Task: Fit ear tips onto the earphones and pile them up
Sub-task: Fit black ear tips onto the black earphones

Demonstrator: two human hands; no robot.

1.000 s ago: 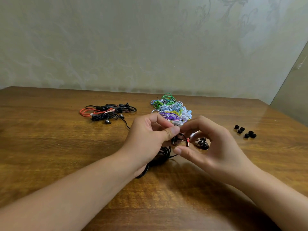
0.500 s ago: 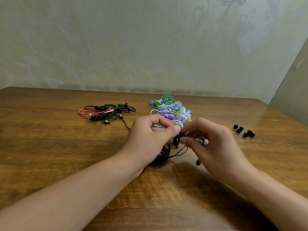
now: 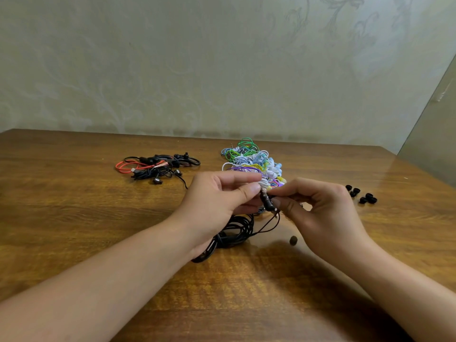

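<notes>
My left hand (image 3: 217,201) and my right hand (image 3: 318,208) meet above the middle of the wooden table (image 3: 74,230). Both pinch a black earbud (image 3: 267,202) between thumb and fingers. Its black cable (image 3: 234,233) hangs in a coil under my left hand and lies on the table. One small dark ear tip (image 3: 293,240) lies on the table below my right hand. Several black ear tips (image 3: 361,195) sit in a loose group to the right.
A heap of coloured earphones (image 3: 251,161) in green, white, blue and purple lies just behind my hands. A smaller tangle of black and red earphones (image 3: 155,167) lies at the back left. A patterned wall stands behind the table's far edge.
My right hand has closed in on the earbud at my left thumb. The second earbud that lay under my right fingers is hidden now, and a loose ear tip shows on the table.
</notes>
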